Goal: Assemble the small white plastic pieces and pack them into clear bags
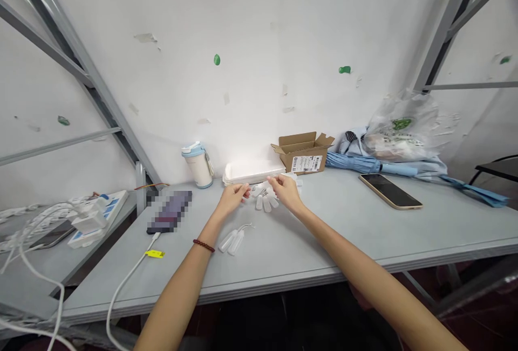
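White tags [266, 203] between left grip [245, 193] and right grip [271, 180]; both curled inward, closure and hold unclear.

Left hand [233, 199], right hand [286, 191], white tags [266, 204] between

I can't tell what, if anything, the left hand [234, 198] and right hand [286, 190] pinch. The box label [306, 164] is too small to read, the cabled phone [170, 212] at left blurs into squares, and the far-right bag [401, 131] obscures its contents.

Bright, diffuse light casts soft shadows; edges stretch, one phone [172, 212] appears pixelated.
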The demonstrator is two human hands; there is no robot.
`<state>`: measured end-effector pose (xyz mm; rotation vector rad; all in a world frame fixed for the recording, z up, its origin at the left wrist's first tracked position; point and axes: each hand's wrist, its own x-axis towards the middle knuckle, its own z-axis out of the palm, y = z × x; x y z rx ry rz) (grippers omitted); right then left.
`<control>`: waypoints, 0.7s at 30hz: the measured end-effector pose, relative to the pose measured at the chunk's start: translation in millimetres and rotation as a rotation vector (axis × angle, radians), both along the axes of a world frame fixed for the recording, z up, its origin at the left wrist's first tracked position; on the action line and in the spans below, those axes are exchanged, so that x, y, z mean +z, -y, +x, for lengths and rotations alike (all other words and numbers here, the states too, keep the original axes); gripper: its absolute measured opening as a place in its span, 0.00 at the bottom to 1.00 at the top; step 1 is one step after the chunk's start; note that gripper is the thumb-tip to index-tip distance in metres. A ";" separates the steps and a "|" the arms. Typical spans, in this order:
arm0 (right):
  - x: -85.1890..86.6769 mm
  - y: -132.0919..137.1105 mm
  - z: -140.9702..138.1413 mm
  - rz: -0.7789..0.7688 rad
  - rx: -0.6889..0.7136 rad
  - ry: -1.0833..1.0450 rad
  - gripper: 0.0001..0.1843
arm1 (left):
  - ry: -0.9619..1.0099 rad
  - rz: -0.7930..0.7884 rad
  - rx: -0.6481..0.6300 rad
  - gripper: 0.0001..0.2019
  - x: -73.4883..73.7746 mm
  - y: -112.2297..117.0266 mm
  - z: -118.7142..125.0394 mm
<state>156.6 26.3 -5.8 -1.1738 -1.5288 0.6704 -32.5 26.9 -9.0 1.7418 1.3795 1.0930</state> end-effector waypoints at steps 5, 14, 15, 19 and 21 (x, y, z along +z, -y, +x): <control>-4.5 -7.4 3.0 0.091 -0.073 0.054 0.12 | -0.345 0.243 0.229 0.10 -17.9 -18.3 -15.6; -12.5 -16.7 13.2 0.238 -0.205 0.361 0.09 | -0.546 0.405 0.063 0.22 -44.5 -36.6 -27.1; -13.6 -17.5 14.0 0.242 -0.212 0.399 0.10 | -0.559 0.394 0.058 0.22 -45.7 -36.4 -25.2; -16.9 -19.2 14.5 0.224 -0.231 0.541 0.09 | -0.635 0.311 0.055 0.21 -46.3 -31.7 -17.6; -17.6 -18.7 13.6 0.208 -0.245 0.588 0.09 | -0.671 0.274 0.055 0.20 -45.7 -29.2 -15.8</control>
